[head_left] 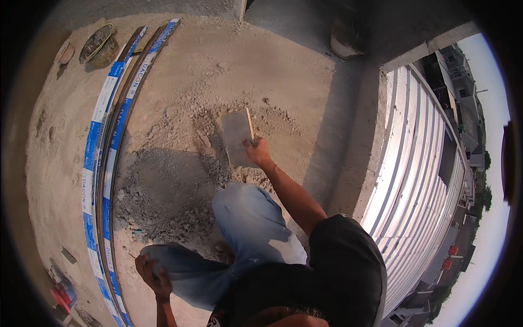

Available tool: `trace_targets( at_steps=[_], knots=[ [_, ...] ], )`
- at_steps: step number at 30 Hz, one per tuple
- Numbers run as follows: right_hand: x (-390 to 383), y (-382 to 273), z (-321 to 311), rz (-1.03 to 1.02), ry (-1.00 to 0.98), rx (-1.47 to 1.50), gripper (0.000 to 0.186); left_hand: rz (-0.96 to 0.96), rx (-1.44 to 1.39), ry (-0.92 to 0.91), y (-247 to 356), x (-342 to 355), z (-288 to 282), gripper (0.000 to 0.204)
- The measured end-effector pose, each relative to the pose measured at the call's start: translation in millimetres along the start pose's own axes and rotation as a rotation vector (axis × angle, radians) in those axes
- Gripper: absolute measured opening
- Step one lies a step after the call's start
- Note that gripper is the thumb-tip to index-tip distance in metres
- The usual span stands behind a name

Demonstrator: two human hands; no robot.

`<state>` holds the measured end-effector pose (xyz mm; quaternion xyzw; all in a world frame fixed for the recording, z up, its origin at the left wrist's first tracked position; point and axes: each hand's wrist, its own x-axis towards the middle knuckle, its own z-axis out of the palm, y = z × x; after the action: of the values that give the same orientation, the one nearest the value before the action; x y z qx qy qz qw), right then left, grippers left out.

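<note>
My right hand (258, 151) is closed around the wooden handle of a plastering float (235, 136), whose flat grey rectangular face lies over the ground. Loose grey mortar rubble surrounds it, with a darker heap of crumbly mortar (166, 188) to its left. At my left knee, my left hand (154, 277) rests against the jeans with its fingers apart. A thin pale sliver shows by its fingertips; whether the hand holds it I cannot make out. My bent knees in blue jeans (248, 212) are close to the float's near edge.
Long metal profiles with blue-and-white film (121, 122) run along the left. A dirty bucket (99, 48) stands far left, another bucket (344, 43) at the back right. A low concrete ledge (362, 147) borders corrugated roofing (417, 169) on the right. A red-and-blue object (64, 294) lies lower left.
</note>
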<state>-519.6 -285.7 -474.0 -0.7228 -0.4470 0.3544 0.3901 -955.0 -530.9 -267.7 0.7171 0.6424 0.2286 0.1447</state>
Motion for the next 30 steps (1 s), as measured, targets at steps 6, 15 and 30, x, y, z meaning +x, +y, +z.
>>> trace_targets(
  at_steps=[6, 15, 30],
  knots=[
    [34, 80, -181, 0.405, 0.087, 0.455, 0.032, -0.174, -0.033, 0.093, 7, -38, -16, 0.028],
    [116, 211, -187, 0.735, 0.002, 0.479, 0.056, -0.276, 0.012, 0.066, 12, -66, -14, 0.029],
    [114, 19, 100, 0.369, -0.329, 0.456, 0.026, -0.299, 0.036, 0.188, 38, -77, -25, 0.034]
  ],
)
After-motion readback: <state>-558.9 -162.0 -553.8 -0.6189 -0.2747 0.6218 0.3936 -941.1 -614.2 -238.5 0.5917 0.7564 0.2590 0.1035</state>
